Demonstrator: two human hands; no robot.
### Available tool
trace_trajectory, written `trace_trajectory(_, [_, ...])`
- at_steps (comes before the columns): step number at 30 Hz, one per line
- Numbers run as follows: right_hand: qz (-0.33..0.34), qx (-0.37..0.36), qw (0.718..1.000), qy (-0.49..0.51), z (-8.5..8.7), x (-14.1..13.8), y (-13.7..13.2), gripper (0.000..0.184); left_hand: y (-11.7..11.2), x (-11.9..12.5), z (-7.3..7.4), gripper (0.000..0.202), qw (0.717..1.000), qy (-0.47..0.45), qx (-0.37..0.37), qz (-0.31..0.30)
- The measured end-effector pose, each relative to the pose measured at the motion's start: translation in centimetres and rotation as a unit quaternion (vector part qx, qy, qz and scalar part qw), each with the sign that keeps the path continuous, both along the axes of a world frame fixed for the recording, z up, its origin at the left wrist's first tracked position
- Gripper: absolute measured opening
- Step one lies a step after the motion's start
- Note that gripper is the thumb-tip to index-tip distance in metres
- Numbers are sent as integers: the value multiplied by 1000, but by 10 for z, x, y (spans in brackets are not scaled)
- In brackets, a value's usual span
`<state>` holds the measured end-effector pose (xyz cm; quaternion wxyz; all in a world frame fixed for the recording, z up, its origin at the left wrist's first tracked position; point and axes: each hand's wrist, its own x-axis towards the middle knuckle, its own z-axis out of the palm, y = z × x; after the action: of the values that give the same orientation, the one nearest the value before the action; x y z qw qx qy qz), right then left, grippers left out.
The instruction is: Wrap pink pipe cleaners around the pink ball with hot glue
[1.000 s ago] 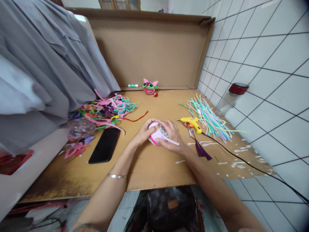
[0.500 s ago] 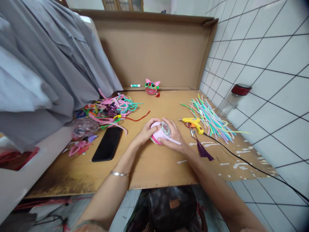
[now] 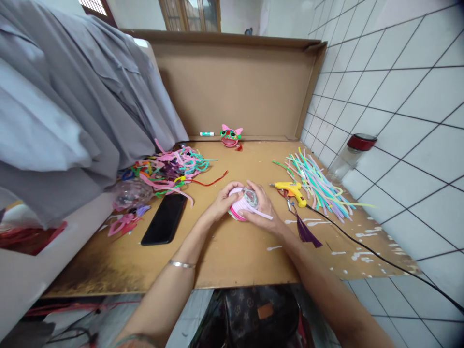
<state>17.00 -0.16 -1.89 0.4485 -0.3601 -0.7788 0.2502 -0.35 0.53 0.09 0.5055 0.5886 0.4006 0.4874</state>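
Between both hands, just above the table's middle, is a rounded ball form (image 3: 239, 203) wrapped in pale pink pipe cleaner, with a darker pink band low on its side. A greyish, see-through patch remains uncovered on top. One loose pale pink pipe cleaner end (image 3: 264, 215) sticks out to the right. My left hand (image 3: 224, 200) curls round the left side, thumb on the wrapped rows. From the right, my right hand (image 3: 264, 205) closes round it, its thumb near the loose end. Right of my hands lies a yellow glue gun (image 3: 292, 190), its nozzle pointing left.
Loose pipe cleaners (image 3: 319, 186) lie at right, a tangled pile (image 3: 184, 162) at left. A black phone (image 3: 164, 220), purple tassel (image 3: 306, 232), pink animal-face figure (image 3: 230, 137), glue stick (image 3: 206, 134) and lidded jar (image 3: 350, 157) surround the hands. The glue gun's cord (image 3: 362, 241) trails right.
The view has tilted slightly upward, so everything sits a little lower. Both hands keep the same hold on the wrapped ball, with hardly any movement.
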Motion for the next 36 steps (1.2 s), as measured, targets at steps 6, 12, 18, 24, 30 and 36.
trace_trajectory(6, [4,-9,1000,-3,1,0,-1,88,1,0,-1,34,1000,-7,4,-4])
trace_trajectory(12, [9,-3,1000,-12,5,0,-3,83,0,0,0,35,1000,-6,3,-3])
trace_trajectory(18, [27,17,999,-25,7,2,-3,84,-2,0,4,32,1000,7,1,-5])
trace_trajectory(24, [33,19,999,-33,10,3,-4,83,-2,0,4,33,1000,10,5,-4])
trace_trajectory(30, [18,23,999,-36,6,3,-2,82,-1,0,1,35,1000,6,1,-8])
trace_trajectory(36, [24,24,999,-41,5,3,-1,85,-2,0,2,33,1000,10,9,-8])
